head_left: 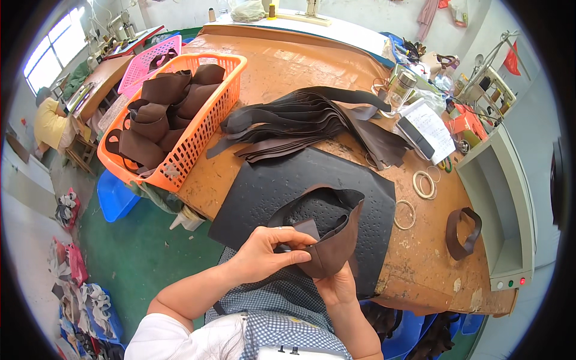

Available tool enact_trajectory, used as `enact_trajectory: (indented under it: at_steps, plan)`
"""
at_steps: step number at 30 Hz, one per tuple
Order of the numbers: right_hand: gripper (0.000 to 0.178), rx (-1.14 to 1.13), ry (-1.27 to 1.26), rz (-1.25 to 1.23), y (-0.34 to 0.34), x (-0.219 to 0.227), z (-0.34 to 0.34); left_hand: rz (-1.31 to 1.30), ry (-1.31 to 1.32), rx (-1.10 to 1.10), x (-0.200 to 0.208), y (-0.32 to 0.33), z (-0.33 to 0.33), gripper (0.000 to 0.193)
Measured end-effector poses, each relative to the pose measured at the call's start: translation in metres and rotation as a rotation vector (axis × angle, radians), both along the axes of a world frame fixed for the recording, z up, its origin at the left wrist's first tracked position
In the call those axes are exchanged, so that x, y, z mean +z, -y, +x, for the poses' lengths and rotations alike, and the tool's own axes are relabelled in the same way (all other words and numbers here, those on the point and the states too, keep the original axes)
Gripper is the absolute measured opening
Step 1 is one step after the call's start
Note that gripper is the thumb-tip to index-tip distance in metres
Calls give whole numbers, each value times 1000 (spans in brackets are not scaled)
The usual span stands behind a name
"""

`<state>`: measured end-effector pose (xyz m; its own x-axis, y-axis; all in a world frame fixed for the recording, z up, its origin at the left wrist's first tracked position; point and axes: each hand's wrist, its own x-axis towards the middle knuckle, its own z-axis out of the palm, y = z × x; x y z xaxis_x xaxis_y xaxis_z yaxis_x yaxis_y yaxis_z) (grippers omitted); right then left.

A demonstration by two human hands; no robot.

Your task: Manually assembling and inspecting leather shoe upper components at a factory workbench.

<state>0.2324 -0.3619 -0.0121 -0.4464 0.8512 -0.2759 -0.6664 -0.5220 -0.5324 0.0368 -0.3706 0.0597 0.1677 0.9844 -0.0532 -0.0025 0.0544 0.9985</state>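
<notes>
A brown leather strip [340, 245] is bent into a loop above a black pitted mat [240, 204] at the table's near edge. My left hand [267, 253] pinches the loop's left side, thumb and fingers pressed together at the seam. From below, my right hand [338, 285] grips the same strip; some of its fingers are hidden behind the leather. Beyond the mat lies a fanned stack of dark brown leather strips [300, 123].
An orange basket [207, 129] full of brown leather loops stands at left. Rings of cream tape [424, 185], a phone [416, 137] on paper and a lone brown loop [463, 234] lie right, near a grey machine [501, 204]. A person in yellow [53, 125] sits far left.
</notes>
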Motion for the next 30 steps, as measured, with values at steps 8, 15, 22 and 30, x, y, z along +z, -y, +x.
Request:
enact_trajectory:
  at_steps: [8, 15, 22, 30]
  plan:
    - [38, -21, 15, -4, 1, 3, -3, -18, 29, 0, -3, -1, -2, 26]
    - [37, -65, 49, -32, 2, 18, -2, -180, 102, -34, -6, -3, -4, 20]
    - [44, -311, 333, 243, -2, 12, -7, -257, 7, -59, -8, -3, -5, 16]
    - [45, -455, 380, 431, -9, 8, -10, 240, -273, -50, -14, -3, -6, 18]
